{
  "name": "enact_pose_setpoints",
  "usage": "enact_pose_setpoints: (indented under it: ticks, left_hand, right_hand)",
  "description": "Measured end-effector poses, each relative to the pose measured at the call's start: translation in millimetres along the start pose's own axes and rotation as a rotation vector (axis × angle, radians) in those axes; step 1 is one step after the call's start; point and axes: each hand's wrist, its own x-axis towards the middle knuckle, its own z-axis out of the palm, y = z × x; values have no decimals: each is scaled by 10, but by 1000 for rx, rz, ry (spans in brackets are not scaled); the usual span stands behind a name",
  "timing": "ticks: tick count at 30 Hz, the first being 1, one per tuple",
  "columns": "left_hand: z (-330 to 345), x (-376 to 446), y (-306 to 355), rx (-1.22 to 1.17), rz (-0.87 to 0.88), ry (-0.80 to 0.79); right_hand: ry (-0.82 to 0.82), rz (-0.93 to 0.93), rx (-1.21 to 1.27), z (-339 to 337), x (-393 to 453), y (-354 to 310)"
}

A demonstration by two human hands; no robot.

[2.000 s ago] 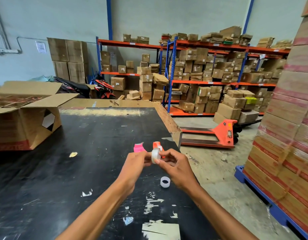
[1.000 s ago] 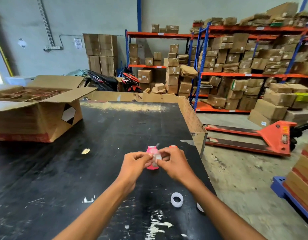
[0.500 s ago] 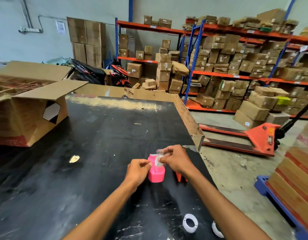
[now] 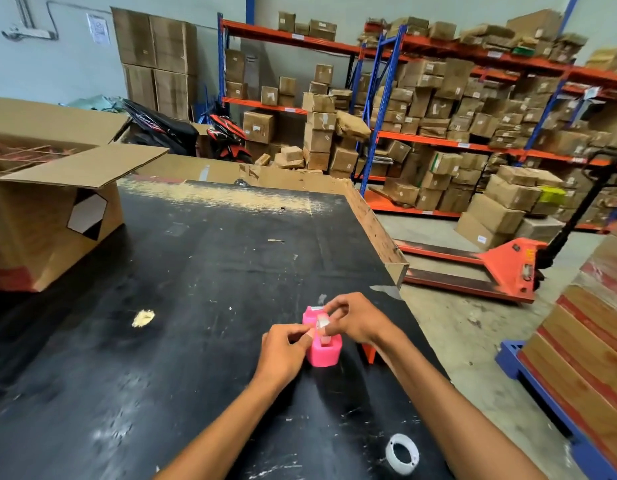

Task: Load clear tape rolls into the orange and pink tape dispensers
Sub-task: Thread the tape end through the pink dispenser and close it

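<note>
The pink tape dispenser (image 4: 323, 351) stands on the black table (image 4: 196, 271) near its right edge. A clear tape roll (image 4: 322, 323) sits at the dispenser's top slot, pinched by my right hand (image 4: 355, 318) from the right. My left hand (image 4: 282, 351) grips the dispenser's left side, its fingertips touching the roll. Only a corner of the orange tape dispenser (image 4: 369, 353) shows, behind my right wrist. A second clear tape roll (image 4: 402, 453) lies flat on the table close to me, between my forearms.
An open cardboard box (image 4: 54, 216) stands at the table's left. The table's right edge drops to a concrete floor with an orange pallet jack (image 4: 501, 268) and stacked cartons on a blue pallet (image 4: 577, 368). Shelving full of boxes lines the back.
The roll came down from mid-air onto the pink dispenser. Both hands now work at the dispenser's top, with my left hand shifted up onto its side. The view tilted down slightly.
</note>
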Motion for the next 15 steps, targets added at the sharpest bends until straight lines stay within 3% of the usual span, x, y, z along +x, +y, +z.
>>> enact_pose_setpoints:
  ticks: [15]
  left_hand:
    - [-20,51,-38,-32,-7,-24]
  right_hand:
    - [-166,36,9,-106,31,29]
